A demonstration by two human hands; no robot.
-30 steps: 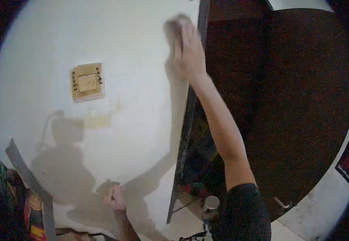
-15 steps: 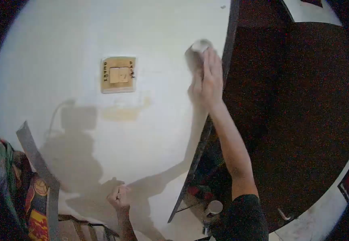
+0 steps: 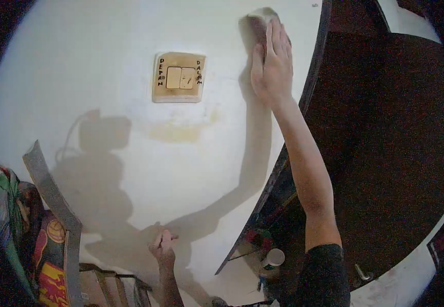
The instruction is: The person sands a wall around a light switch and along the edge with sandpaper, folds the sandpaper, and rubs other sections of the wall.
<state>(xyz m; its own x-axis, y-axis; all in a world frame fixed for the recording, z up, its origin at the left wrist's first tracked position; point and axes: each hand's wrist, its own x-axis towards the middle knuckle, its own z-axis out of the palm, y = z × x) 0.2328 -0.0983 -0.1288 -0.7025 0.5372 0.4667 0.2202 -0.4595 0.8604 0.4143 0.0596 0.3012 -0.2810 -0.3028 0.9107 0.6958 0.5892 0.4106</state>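
Observation:
My right hand (image 3: 274, 71) presses a pale cloth or pad (image 3: 265, 23) flat against the white wall (image 3: 191, 169), high up beside the dark door frame. Its fingers lie over the item, whose exact kind is unclear. Low in the view, my left hand (image 3: 163, 243) is raised near the wall with fingers curled; whether it holds something is too small to tell. Between the hands and to the left is a yellowed light switch (image 3: 179, 78) marked "DEPAN" and "DALAM". Below the switch the wall bears a yellowish stain (image 3: 175, 133).
A dark brown door (image 3: 385, 143) with a metal handle (image 3: 363, 273) fills the right. A lidded container (image 3: 273, 258) stands low beside my right sleeve. At the lower left are a grey strip (image 3: 53, 192), hanging fabric (image 3: 2, 189) and a red-yellow item (image 3: 53, 279).
My right hand and the pale item have moved up the wall after a dip. The view has shifted, so the switch appears farther right. My left hand stays low.

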